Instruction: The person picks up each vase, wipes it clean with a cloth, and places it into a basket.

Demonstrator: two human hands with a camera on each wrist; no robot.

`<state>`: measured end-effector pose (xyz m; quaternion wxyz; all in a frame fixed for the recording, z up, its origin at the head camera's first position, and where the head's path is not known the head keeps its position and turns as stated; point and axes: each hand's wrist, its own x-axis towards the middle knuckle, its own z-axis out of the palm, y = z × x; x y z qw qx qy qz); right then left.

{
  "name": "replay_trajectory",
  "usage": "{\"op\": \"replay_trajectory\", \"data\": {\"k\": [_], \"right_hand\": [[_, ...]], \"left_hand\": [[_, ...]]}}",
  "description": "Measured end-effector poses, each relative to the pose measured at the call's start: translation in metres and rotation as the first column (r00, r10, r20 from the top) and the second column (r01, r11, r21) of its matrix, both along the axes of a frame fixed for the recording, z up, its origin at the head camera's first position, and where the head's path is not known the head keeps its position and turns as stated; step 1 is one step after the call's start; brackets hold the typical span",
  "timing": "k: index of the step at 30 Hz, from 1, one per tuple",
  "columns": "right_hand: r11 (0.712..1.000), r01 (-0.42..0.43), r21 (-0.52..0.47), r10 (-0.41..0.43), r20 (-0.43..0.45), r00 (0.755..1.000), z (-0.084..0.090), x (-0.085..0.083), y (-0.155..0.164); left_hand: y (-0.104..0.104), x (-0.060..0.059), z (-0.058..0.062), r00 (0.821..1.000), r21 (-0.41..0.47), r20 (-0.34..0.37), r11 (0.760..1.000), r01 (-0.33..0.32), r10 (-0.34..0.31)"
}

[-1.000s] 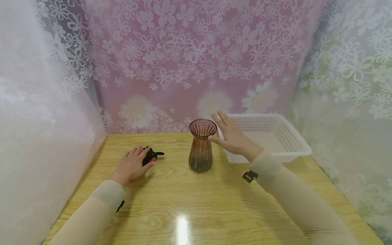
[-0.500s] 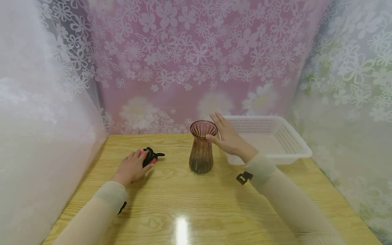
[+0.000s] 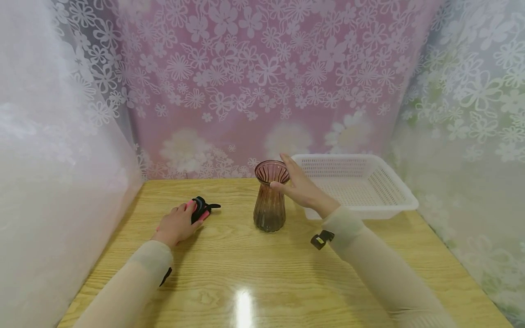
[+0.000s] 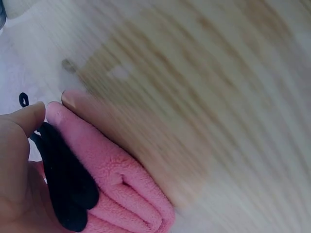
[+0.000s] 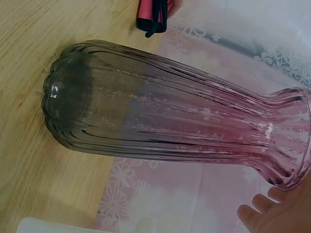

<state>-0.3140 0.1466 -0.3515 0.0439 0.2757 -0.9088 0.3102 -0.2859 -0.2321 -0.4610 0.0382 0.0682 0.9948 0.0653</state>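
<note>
The vase [image 3: 269, 209] stands upright, just left of the nearer right hand [image 3: 302, 186], its fingers wide; the left hand [image 3: 175, 225] grips pink cloth [image 4: 109, 167]

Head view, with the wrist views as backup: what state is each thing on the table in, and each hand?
Glass vase: upright, mouth uncovered.
Pink cloth: folded.
Black strap: against the pink cloth; whether fastened, unclear.
White basket: upright, open-topped.
Left hand: holding the pink cloth.
Right hand: at the vase's neck, not closed round it; contact unclear.
</note>
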Motion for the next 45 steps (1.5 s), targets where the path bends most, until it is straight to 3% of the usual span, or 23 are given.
{"op": "replay_trajectory", "data": {"k": [14, 33, 45], "right_hand": [[0.987, 0.098, -0.125, -0.084, 0.114, 0.99, -0.004, 0.001, -0.008], [0.912, 0.091, -0.399, -0.037, 0.142, 0.989, -0.019, -0.003, -0.016], [0.885, 0.119, -0.45, -0.023, 0.213, 0.977, -0.02, -0.003, -0.015]], "left_hand": [[0.001, -0.003, -0.004, 1.0, 0.012, 0.001, 1.0, -0.012, 0.012], [0.002, -0.007, -0.011, 0.999, 0.003, 0.022, 0.999, -0.033, 0.033], [-0.001, -0.01, -0.013, 0.997, 0.028, 0.068, 0.999, -0.041, 0.039]]}}
